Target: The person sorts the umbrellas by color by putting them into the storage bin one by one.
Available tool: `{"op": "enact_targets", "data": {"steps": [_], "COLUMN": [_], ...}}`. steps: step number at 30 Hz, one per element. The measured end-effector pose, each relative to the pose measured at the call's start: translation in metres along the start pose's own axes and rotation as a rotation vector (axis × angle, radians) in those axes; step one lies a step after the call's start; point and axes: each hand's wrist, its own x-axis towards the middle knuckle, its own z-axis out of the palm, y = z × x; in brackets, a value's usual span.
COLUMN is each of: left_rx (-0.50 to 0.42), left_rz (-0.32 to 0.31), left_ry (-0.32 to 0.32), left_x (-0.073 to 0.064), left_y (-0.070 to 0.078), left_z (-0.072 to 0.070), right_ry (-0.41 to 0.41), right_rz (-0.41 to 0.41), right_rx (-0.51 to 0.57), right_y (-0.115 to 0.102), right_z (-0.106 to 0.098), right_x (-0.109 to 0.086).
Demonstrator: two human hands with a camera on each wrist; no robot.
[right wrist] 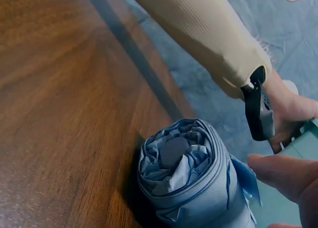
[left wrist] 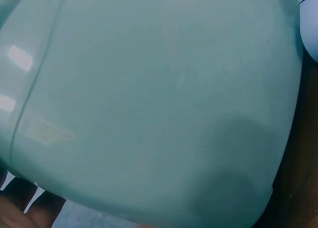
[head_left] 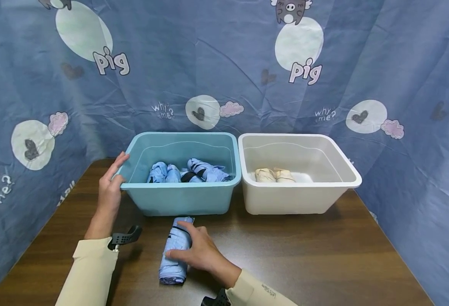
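A light blue folded umbrella (head_left: 171,270), rolled up with black straps, lies on the table in front of the teal bin (head_left: 182,199). Over it reaches my right hand (head_left: 201,250), thumb and index finger spread apart across the roll. In the right wrist view the umbrella's end (right wrist: 174,152) shows a dark round cap amid pleated cloth, with a fingertip (right wrist: 266,166) beside the roll. My left hand (head_left: 109,189) grips the teal bin's left rim; in the left wrist view its fingers (left wrist: 47,208) show at the edge below the wall.
Inside the teal bin lie several rolled blue bundles (head_left: 205,170) with black straps. Right beside it stands a white bin (head_left: 301,199) holding two tied beige bundles (head_left: 284,175). Both bins stand on the brown wooden table (head_left: 324,255), with a blue printed curtain (head_left: 209,55) behind.
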Motion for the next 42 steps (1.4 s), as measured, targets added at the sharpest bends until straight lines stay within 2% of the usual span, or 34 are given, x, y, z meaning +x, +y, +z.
{"op": "enact_targets", "data": {"steps": [4,9,12,21,27,31,33,38,42], "left_rx": [0.017,0.013,0.020,0.027,0.038,0.031,0.028,0.008,-0.004], "left_rz": [-0.010,0.018,0.013,0.009,-0.001,0.002,0.000,0.001,0.006], "left_ry": [0.005,0.013,0.018,0.013,0.007,0.011,0.013,0.006,0.003], "left_x": [-0.001,0.000,0.001,0.000,0.001,-0.001,-0.001,0.001,0.001], "left_y": [-0.002,-0.001,0.000,-0.002,-0.001,-0.001,-0.002,-0.002,-0.002], "left_z": [-0.001,0.000,0.001,0.001,0.000,-0.001,-0.002,-0.001,-0.001], "right_ry": [0.007,0.014,0.023,0.053,-0.033,-0.109,-0.145,-0.170,-0.182], "right_rz": [0.068,0.074,0.077,-0.010,-0.025,-0.019,0.007,0.042,0.047], "right_rx": [-0.051,-0.072,-0.059,-0.097,-0.054,0.002,0.078,0.290,0.359], "right_y": [-0.003,-0.003,-0.002,-0.006,-0.006,-0.002,0.000,0.005,0.008], "right_z": [0.004,0.007,0.008,0.011,0.000,-0.010,-0.013,-0.015,-0.015], "right_x": [0.000,0.003,0.004,-0.005,-0.002,0.002,0.005,0.008,0.010]}}
